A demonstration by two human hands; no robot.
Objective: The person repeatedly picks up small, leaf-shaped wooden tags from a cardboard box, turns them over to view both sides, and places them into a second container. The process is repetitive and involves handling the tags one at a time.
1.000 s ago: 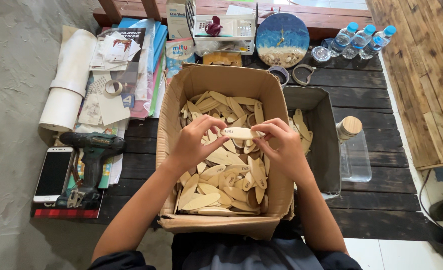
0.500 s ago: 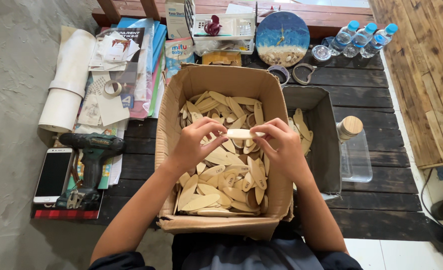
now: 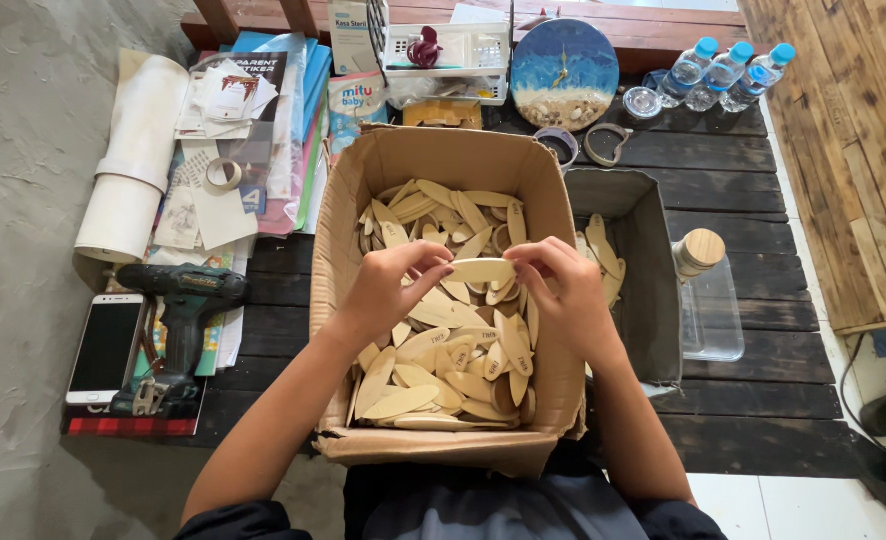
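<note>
Dark plank floor; wooden piece pinched between left hand, right hand.

Very little differs from the earlier pictures. The left hand and right hand sit a touch lower over the cardboard box than a second ago, and the flat oval wooden piece pinched between them has come down with them, now lying level just above the heap of similar pieces. The right hand's fingers curl slightly more over the piece's end.
</note>
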